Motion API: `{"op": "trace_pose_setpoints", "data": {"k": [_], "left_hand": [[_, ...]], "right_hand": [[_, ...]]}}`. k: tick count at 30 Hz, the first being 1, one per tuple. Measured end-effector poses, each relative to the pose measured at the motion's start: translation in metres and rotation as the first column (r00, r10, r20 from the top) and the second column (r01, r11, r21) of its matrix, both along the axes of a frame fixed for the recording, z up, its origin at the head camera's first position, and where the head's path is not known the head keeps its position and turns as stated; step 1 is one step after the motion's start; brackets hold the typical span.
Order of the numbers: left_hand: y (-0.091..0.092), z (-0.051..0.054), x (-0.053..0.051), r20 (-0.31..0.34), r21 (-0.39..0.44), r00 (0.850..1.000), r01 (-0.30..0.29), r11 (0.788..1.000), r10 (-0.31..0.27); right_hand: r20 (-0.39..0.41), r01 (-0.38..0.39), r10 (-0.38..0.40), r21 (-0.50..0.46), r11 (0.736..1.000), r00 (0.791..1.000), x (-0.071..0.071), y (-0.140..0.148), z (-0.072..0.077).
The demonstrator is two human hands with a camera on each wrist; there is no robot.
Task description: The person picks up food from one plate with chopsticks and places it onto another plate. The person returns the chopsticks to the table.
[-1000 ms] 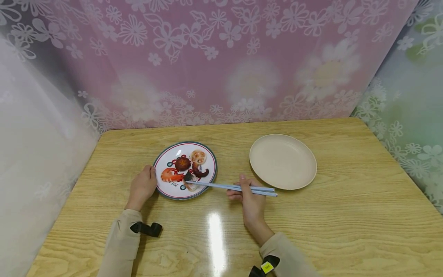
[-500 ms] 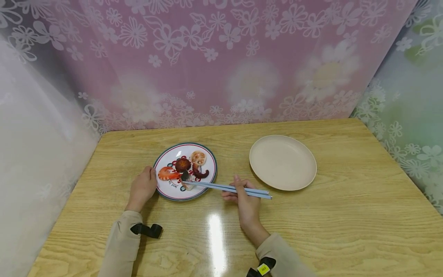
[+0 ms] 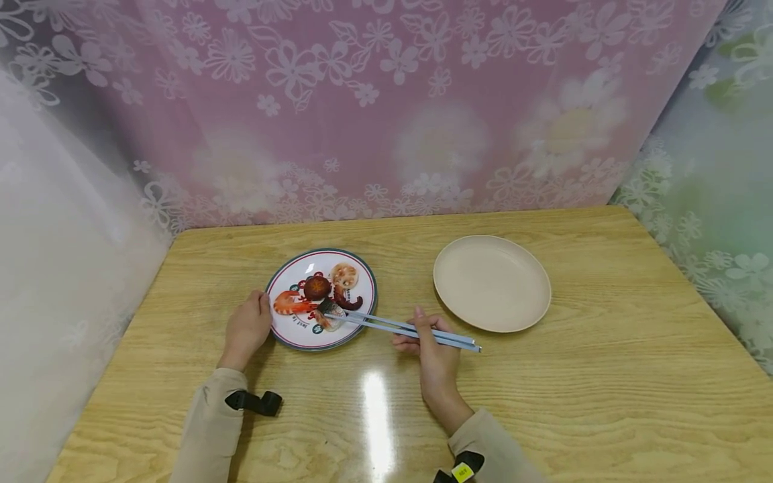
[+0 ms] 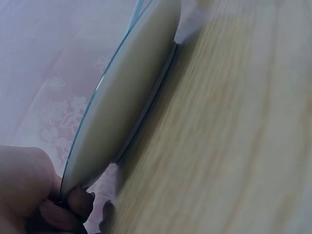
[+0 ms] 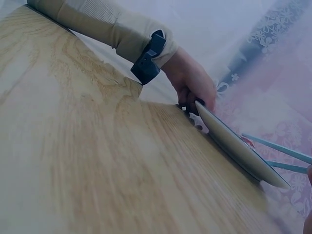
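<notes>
My left hand pinches the left rim of a white plate with a dark green edge; its fingertips curl beneath the rim in the left wrist view. My right hand holds a pair of pale blue chopsticks. Their tips are spread at a grey-and-white food piece with a dark part, perhaps fish; whether they grip it I cannot tell. Around that piece on the plate lie a shrimp, a brown mushroom with a scored cap, a lotus root slice and a dark red curled piece like a tentacle.
A beige plate rests on the wooden table, right of the white one and just beyond my right hand. A flowered pink curtain hangs along the table's back edge, with pale curtains at both sides.
The chopstick tips first moved left with the shrimp and the grey-and-white piece shifting left, and now they have spread apart. My left hand has stayed at the rim.
</notes>
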State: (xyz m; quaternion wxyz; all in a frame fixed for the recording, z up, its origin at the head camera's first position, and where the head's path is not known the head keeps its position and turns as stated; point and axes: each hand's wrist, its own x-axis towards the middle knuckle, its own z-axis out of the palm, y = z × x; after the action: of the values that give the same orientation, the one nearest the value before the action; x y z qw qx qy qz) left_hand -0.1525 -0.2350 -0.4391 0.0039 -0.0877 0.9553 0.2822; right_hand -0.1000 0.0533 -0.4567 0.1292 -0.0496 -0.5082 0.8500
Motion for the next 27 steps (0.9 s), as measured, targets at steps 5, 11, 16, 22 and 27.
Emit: {"op": "trace_pose_setpoints", "data": {"k": [5,11,16,22,27], "left_hand": [[0.0,0.0,0.001,-0.011,0.004,1.0,-0.01,1.0,0.01],[0.001,0.001,0.001,-0.006,-0.004,1.0,-0.026,1.0,0.026],[0.003,0.001,0.001,-0.002,-0.007,0.999,-0.032,0.999,0.032],[0.003,-0.001,-0.001,-0.008,-0.008,0.999,-0.049,0.999,0.049],[0.001,-0.002,-0.002,0.012,-0.008,0.999,-0.05,0.999,0.05]], "right_hand": [[-0.002,-0.003,0.003,0.026,1.0,1.0,0.002,0.001,0.001],[-0.028,-0.019,0.02,0.045,0.999,0.999,0.005,0.004,0.0],[-0.071,-0.027,0.034,0.098,0.995,0.997,0.01,0.008,0.001],[-0.188,-0.005,0.039,0.176,0.984,0.981,0.017,0.025,0.003],[-0.247,0.01,0.036,0.18,0.984,0.968,0.019,0.042,0.011]]}}
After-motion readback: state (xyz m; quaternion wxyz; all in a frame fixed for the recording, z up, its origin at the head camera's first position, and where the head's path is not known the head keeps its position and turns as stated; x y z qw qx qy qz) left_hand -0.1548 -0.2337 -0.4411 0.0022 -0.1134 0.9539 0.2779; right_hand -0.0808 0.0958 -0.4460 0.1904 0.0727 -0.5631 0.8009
